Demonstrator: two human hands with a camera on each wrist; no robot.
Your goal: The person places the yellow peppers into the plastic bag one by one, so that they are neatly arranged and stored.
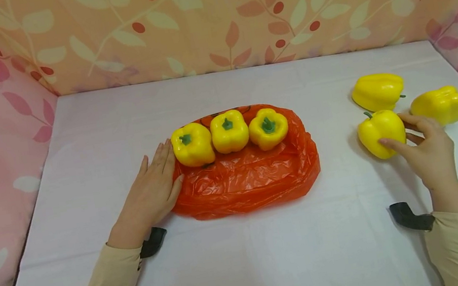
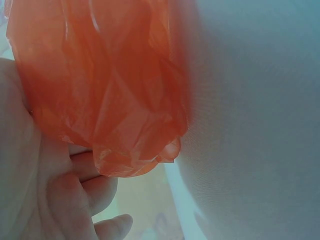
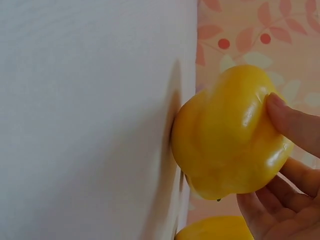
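My right hand [image 1: 430,151] holds a yellow bell pepper [image 1: 382,133] between thumb and fingers at the right of the table. In the right wrist view, the thumb lies on one side of the same pepper [image 3: 232,135] and the fingers on the other, close over the white cloth. My left hand [image 1: 150,188] rests with extended fingers against the left edge of a red plastic bag [image 1: 256,198]. In the left wrist view, the crinkled bag [image 2: 110,90] covers part of that hand. Three yellow bell peppers [image 1: 229,133] stand in a row on the bag's far part, green stems showing.
Beyond the held pepper lies another yellow bell pepper [image 1: 378,92] on its side, and one more [image 1: 439,107] lies to its right. A white cloth [image 1: 247,260] covers the table. Leaf-patterned curtains [image 1: 209,21] border the back and sides.
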